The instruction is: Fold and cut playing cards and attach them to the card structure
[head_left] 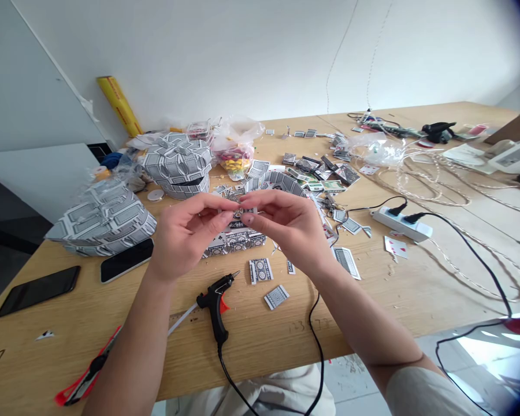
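Note:
My left hand (pixel 186 231) and my right hand (pixel 286 225) meet at the fingertips above the middle of the table. Both are closed in a pinch on a small piece of patterned playing card (pixel 238 215), mostly covered by the fingers. Just behind and below them lies a flat structure of folded playing cards (pixel 234 247) with a patterned side. A black hot glue gun (pixel 217 306) with an orange trigger rests on the table nearer to me. To its right lie a folded card piece (pixel 260 270) and a smaller card piece (pixel 277 297).
Two lidded shapes made of cards, one at the left (pixel 108 222) and one behind (pixel 177 164), stand beside two phones (pixel 39 290). A red utility knife (pixel 86 375) lies front left. A power strip (pixel 401 224), cables and loose cards spread over the right side.

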A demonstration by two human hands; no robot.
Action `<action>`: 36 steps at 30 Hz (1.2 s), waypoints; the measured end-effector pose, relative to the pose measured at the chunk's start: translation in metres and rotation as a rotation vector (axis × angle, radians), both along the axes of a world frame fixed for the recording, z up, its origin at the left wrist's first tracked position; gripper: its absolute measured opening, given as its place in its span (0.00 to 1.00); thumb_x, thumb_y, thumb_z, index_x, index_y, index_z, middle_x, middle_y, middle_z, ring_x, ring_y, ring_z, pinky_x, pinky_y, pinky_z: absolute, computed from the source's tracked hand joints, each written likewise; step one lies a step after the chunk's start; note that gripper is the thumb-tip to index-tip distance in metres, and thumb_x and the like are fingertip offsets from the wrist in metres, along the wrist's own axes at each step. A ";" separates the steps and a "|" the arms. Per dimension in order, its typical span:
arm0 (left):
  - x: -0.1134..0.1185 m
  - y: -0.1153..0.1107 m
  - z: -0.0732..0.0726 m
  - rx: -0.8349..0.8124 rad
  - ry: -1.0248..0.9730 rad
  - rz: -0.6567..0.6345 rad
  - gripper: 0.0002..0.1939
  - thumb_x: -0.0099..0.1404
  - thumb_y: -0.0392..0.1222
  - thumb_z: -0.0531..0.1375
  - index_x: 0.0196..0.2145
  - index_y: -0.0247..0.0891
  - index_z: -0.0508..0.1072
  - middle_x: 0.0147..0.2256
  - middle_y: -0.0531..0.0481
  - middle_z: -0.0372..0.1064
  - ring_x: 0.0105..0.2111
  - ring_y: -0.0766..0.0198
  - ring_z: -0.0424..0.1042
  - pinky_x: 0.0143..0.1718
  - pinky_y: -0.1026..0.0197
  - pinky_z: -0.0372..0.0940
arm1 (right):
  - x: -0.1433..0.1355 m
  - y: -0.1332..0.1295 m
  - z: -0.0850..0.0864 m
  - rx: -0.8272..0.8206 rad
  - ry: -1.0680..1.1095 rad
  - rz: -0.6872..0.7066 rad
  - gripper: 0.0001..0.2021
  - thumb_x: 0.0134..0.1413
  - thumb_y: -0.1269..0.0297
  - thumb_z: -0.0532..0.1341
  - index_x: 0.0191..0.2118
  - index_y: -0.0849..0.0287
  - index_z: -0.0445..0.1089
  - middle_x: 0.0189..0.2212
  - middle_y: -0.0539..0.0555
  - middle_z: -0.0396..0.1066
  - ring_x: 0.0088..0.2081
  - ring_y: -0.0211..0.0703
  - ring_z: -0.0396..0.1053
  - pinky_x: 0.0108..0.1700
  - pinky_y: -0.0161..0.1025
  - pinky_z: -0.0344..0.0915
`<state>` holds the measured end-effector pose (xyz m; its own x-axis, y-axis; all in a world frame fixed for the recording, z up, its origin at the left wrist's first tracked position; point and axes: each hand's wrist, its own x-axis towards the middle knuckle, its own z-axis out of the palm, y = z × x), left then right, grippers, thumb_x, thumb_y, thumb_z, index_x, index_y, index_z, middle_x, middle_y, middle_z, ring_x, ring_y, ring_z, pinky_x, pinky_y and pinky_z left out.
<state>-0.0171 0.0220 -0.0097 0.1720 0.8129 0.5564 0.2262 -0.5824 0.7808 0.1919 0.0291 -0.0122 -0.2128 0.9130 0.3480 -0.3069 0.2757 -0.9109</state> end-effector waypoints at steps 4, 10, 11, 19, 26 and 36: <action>0.004 0.005 -0.003 0.036 -0.017 0.083 0.15 0.69 0.38 0.73 0.53 0.42 0.82 0.44 0.47 0.84 0.41 0.60 0.84 0.40 0.60 0.82 | -0.001 0.002 -0.001 -0.052 -0.010 -0.057 0.22 0.46 0.66 0.83 0.49 0.52 0.82 0.35 0.48 0.78 0.38 0.41 0.77 0.44 0.43 0.79; 0.004 0.006 -0.005 0.077 0.026 0.137 0.10 0.69 0.38 0.74 0.47 0.40 0.83 0.40 0.49 0.83 0.35 0.65 0.81 0.36 0.64 0.79 | -0.003 0.004 -0.004 -0.034 0.004 -0.151 0.21 0.43 0.61 0.84 0.43 0.54 0.80 0.30 0.47 0.74 0.34 0.41 0.76 0.42 0.44 0.80; 0.004 0.005 -0.006 0.087 0.021 0.143 0.09 0.69 0.38 0.74 0.46 0.40 0.83 0.39 0.50 0.83 0.34 0.65 0.80 0.36 0.64 0.78 | -0.004 0.003 -0.004 -0.031 0.006 -0.160 0.21 0.43 0.61 0.84 0.43 0.54 0.80 0.30 0.47 0.74 0.34 0.41 0.75 0.42 0.44 0.80; 0.007 0.007 -0.007 0.214 -0.089 0.096 0.07 0.69 0.38 0.74 0.45 0.47 0.87 0.42 0.51 0.85 0.43 0.58 0.84 0.48 0.54 0.80 | 0.003 0.004 -0.002 -0.030 -0.034 0.016 0.14 0.54 0.67 0.77 0.47 0.55 0.82 0.48 0.55 0.81 0.49 0.46 0.78 0.56 0.47 0.79; 0.001 0.013 -0.005 0.372 -0.014 0.046 0.10 0.70 0.37 0.74 0.45 0.53 0.86 0.53 0.51 0.82 0.55 0.53 0.80 0.59 0.42 0.75 | 0.006 0.006 -0.004 -0.116 0.077 0.190 0.18 0.60 0.64 0.72 0.56 0.53 0.80 0.51 0.55 0.82 0.51 0.50 0.80 0.61 0.54 0.78; 0.001 0.004 -0.008 0.163 0.007 0.030 0.05 0.73 0.41 0.69 0.46 0.46 0.82 0.53 0.45 0.79 0.59 0.48 0.77 0.67 0.39 0.69 | -0.003 0.001 -0.004 -0.036 0.057 0.012 0.22 0.51 0.62 0.82 0.50 0.53 0.78 0.45 0.52 0.83 0.45 0.45 0.81 0.48 0.45 0.83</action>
